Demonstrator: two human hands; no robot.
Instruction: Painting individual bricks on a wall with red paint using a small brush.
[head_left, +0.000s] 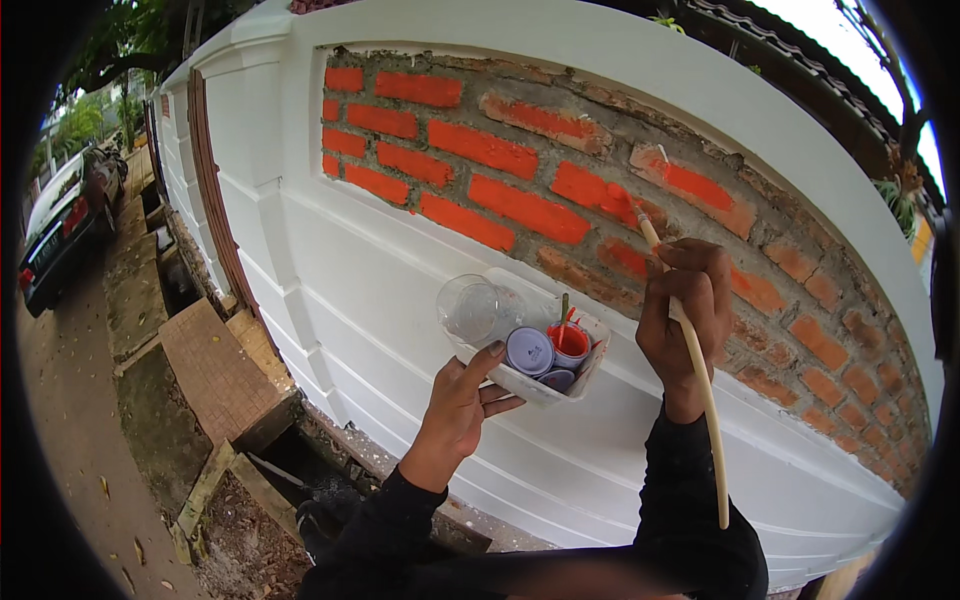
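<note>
My right hand (685, 310) is closed around a long pale-handled paintbrush (700, 385). The brush tip touches a brick (595, 190) that is partly coated in bright orange-red. My left hand (460, 405) grips the near left edge of a white plastic tray (545, 392), thumb over the rim. In the tray sit an open can of orange-red paint (570, 343) with a thin stick or brush handle standing in it, and a can with a lilac-grey lid (530, 351). A clear plastic cup (468, 308) leans out at the tray's far left side.
Bricks at the left of the wall panel are orange-red; those at the right (820, 342) show bare, rough clay with grey mortar. White moulded wall (380, 270) surrounds the panel. Lower left are a drainage ditch, a paved slab (215, 365) and a road with a parked dark car (70, 230).
</note>
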